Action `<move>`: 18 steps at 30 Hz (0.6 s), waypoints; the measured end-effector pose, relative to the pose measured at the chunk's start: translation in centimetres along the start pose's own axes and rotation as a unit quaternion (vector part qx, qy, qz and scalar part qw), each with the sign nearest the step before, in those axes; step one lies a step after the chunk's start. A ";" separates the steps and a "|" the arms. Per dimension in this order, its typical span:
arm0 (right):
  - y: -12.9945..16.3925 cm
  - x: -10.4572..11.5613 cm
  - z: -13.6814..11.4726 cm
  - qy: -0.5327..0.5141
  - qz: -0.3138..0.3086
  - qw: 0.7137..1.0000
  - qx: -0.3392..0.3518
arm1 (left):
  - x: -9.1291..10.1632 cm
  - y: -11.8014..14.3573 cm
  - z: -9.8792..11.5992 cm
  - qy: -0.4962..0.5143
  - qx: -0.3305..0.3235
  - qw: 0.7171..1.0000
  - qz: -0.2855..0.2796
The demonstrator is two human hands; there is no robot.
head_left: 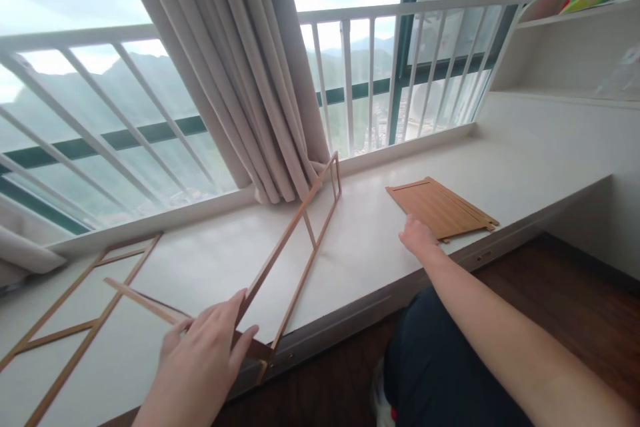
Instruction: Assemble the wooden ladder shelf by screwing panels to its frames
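My left hand [203, 353] is closed around the near end of a light wooden frame [303, 283], thumb on one side and fingers on the other. Made of thin slats with crossbars, the frame stands tilted on the white ledge, its far end by the curtain. A wooden strip [145, 302] juts out leftward from under this hand; whether it joins the frame is hidden. My right hand [419, 238], its fingers curled, is at the left edge of a flat brown wooden panel [445, 208] with slots and small tabs. Whether it grips that edge I cannot tell.
Another ladder-like wooden frame [95, 323] lies flat on the left of the white ledge [360, 247]. Beige curtains [250, 73] hang to the ledge before a white railing [373, 80] and windows. White shelves [565, 53] stand at right, above a dark wood floor [575, 300].
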State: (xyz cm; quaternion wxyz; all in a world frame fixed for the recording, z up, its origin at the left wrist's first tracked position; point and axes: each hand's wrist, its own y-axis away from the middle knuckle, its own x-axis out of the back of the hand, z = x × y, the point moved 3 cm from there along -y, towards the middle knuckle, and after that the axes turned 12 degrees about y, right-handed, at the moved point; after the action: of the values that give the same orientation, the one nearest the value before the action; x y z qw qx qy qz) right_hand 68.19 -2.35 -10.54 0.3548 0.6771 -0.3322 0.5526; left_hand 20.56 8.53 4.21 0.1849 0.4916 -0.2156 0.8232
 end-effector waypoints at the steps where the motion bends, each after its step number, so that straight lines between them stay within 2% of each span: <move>1: -0.5 -0.4 0.6 0.013 -0.007 1.000 -0.019 | -0.1 -0.1 0.0 -0.055 -0.004 0.998 -0.039; 4: -1.6 -1.6 2.7 0.041 -0.032 0.996 -0.076 | 0.3 0.1 -0.8 -0.157 0.004 0.981 -0.112; 7: -2.3 -2.7 4.2 0.057 -0.057 0.993 -0.092 | 1.6 0.6 -3.2 -0.198 0.022 0.972 -0.125; 9: -2.6 -3.2 4.6 0.067 -0.059 0.992 -0.084 | 2.7 0.6 -5.9 -0.201 0.016 0.974 -0.108; 14: -2.8 -3.6 4.6 0.099 -0.057 0.991 -0.070 | 6.0 0.0 -14.2 -0.197 -0.020 0.979 -0.051; 18: -3.0 -3.3 4.5 0.118 -0.057 0.991 -0.036 | 8.4 -0.8 -18.8 -0.195 -0.036 0.978 -0.060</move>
State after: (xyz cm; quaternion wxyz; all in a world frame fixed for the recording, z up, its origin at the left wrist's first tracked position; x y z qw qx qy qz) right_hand 72.45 -4.45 -14.80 0.4470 0.6115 -0.2685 0.5951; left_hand 3.47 20.06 3.85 0.2059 0.6475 -0.2467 0.6910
